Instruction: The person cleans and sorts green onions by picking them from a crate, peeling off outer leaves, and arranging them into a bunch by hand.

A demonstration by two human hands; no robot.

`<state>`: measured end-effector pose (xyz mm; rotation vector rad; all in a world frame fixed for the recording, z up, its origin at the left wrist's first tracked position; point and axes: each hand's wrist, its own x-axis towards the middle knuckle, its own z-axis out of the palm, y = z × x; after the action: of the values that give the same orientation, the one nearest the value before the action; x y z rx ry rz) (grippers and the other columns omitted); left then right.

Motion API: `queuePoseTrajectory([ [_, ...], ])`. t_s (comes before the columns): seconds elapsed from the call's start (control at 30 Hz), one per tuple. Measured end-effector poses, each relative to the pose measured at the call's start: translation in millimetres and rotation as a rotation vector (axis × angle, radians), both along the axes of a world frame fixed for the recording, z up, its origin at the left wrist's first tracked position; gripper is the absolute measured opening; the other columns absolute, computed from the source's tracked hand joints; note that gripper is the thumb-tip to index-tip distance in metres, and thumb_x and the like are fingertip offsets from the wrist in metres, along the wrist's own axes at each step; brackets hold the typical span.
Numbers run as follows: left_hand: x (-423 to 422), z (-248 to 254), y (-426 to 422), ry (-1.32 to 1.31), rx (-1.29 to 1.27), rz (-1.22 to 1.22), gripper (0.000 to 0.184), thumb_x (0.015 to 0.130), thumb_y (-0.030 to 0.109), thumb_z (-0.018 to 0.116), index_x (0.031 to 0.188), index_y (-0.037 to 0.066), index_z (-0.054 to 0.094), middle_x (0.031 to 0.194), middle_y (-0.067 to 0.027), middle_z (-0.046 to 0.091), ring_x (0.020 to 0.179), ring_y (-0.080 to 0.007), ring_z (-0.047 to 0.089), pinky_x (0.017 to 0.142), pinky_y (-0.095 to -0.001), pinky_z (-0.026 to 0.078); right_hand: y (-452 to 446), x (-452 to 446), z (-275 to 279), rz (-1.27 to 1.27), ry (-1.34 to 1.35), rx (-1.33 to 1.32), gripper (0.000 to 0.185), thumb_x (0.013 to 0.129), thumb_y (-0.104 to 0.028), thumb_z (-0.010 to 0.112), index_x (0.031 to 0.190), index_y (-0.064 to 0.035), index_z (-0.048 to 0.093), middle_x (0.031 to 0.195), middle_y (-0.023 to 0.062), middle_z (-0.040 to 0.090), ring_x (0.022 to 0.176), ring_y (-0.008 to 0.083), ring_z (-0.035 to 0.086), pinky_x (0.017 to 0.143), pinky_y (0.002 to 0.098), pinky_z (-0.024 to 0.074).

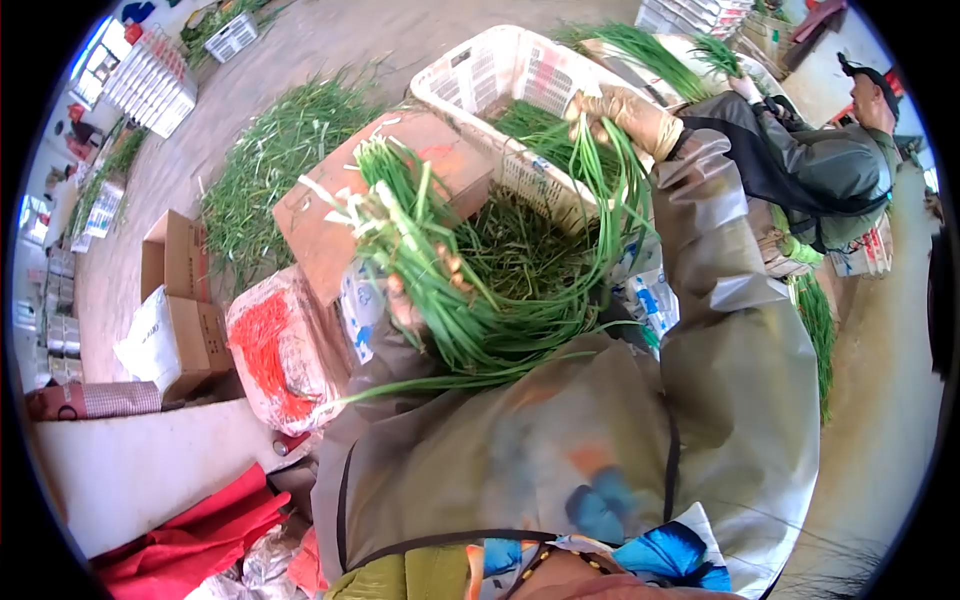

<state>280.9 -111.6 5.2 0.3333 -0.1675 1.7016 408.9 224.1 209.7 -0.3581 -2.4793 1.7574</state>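
A thick bunch of green onions [430, 270] with whitish root ends lies across my lap, its long leaves curving round to the right. My left hand [407, 305] is closed around the bunch, mostly hidden by the leaves, with only some fingers showing. Up by the crate's near rim, my right hand [625, 118], in a tan glove, is closed on the leaf ends, which hang down from its fingers. A brown board [460, 165] sits just beyond the root ends. Loose green trimmings [520, 250] lie below, between the bunch and the crate.
A white plastic crate [470, 80] holding greens stands ahead. Left are a pile of leaves [290, 150], red ties [262, 345] on a wrapped block, and a cardboard box [190, 335]. At right sits a co-worker [840, 165] with greens in hand. Stacked crates [155, 85] stand farther back.
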Motion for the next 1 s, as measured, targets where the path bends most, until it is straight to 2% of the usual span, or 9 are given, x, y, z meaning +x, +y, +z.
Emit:
queuePoseTrajectory([
  [0.03,0.4,3.5,2.4,0.131,-0.033,0.055,0.079,0.072,0.045,0.067,0.130,0.007,0.032,0.131,-0.0146,0.038,0.110,-0.0282,0.048,0.093,-0.0489,0.038,-17.3,-2.8,1.3,0.041,-0.090,0.003,0.033,0.085,-0.036,0.055,0.097,-0.0051,0.059,0.073,0.0035,0.061,0.056,0.0062,0.046,0.052,0.0193,0.0383],
  [0.2,4.7,13.9,22.4,0.113,-0.035,0.112,0.074,0.071,0.034,0.071,0.128,0.003,0.036,0.126,-0.0148,0.044,0.114,-0.0319,0.046,0.093,-0.0555,0.038,-92.7,-26.7,-47.3,0.320,-0.227,-0.248,0.028,0.085,-0.030,0.056,0.091,-0.0023,0.060,0.078,0.0040,0.062,0.055,0.0085,0.052,0.051,0.0201,0.0410],
  [0.37,37.0,35.8,24.9,0.324,-0.343,0.411,0.080,0.068,0.056,0.063,0.123,0.003,0.041,0.106,-0.0138,0.055,0.091,-0.0250,0.054,0.077,-0.0383,0.047,-119.4,-50.8,-80.8,0.428,-0.292,-0.281,0.028,0.083,-0.025,0.060,0.096,-0.0001,0.057,0.079,0.0050,0.063,0.057,0.0104,0.051,0.053,0.0214,0.0417],
  [0.5,19.8,11.2,14.5,0.270,-0.236,0.214,0.076,0.071,0.053,0.063,0.126,0.005,0.039,0.109,-0.0165,0.055,0.094,-0.0263,0.056,0.080,-0.0406,0.047,-118.2,-45.6,-71.8,0.531,-0.242,-0.066,0.055,0.073,-0.014,0.069,0.121,-0.0051,0.044,0.088,0.0025,0.054,0.071,0.0113,0.052,0.059,0.0225,0.0428],
  [0.57,11.8,1.4,10.5,0.283,-0.226,0.135,0.073,0.070,0.051,0.065,0.123,0.006,0.041,0.109,-0.0173,0.055,0.096,-0.0269,0.056,0.081,-0.0457,0.047,-119.5,-40.1,-53.6,0.382,-0.263,0.408,0.050,0.071,-0.015,0.068,0.113,0.0022,0.047,0.092,0.0148,0.060,0.082,0.0228,0.058,0.074,0.0312,0.0467],
  [0.63,8.3,-3.6,10.5,0.229,-0.240,0.090,0.071,0.069,0.045,0.069,0.120,0.004,0.042,0.109,-0.0185,0.054,0.096,-0.0295,0.056,0.082,-0.0497,0.046,-99.7,-41.8,-65.8,0.048,-0.178,0.634,0.039,0.075,-0.014,0.063,0.108,0.0027,0.052,0.085,0.0122,0.062,0.081,0.0212,0.058,0.073,0.0308,0.0465],
  [0.7,7.6,0.5,12.4,0.146,-0.180,-0.005,0.071,0.067,0.041,0.071,0.120,0.004,0.042,0.109,-0.0194,0.054,0.096,-0.0318,0.055,0.082,-0.0493,0.047,-73.6,-44.0,-60.7,-0.140,-0.297,0.066,0.030,0.078,-0.013,0.063,0.107,-0.0065,0.058,0.083,0.0040,0.062,0.070,0.0126,0.055,0.061,0.0245,0.0450],
  [0.77,6.9,-5.1,12.4,0.160,-0.226,0.067,0.071,0.066,0.040,0.071,0.119,0.004,0.043,0.109,-0.0203,0.053,0.097,-0.0332,0.054,0.082,-0.0491,0.046,-59.5,-48.7,-84.3,-0.273,0.008,-0.219,0.023,0.080,-0.018,0.064,0.098,-0.0041,0.061,0.081,0.0000,0.062,0.057,0.0071,0.049,0.053,0.0213,0.0421],
  [1.0,14.1,15.1,16.9,0.099,-0.111,0.008,0.080,0.069,0.033,0.069,0.132,0.004,0.029,0.123,-0.0249,0.042,0.104,-0.0357,0.051,0.086,-0.0491,0.044,-105.4,-87.4,-82.9,-0.114,0.149,-0.171,0.027,0.078,-0.017,0.066,0.098,-0.0008,0.057,0.076,0.0027,0.061,0.058,0.0075,0.051,0.051,0.0190,0.0418],
])
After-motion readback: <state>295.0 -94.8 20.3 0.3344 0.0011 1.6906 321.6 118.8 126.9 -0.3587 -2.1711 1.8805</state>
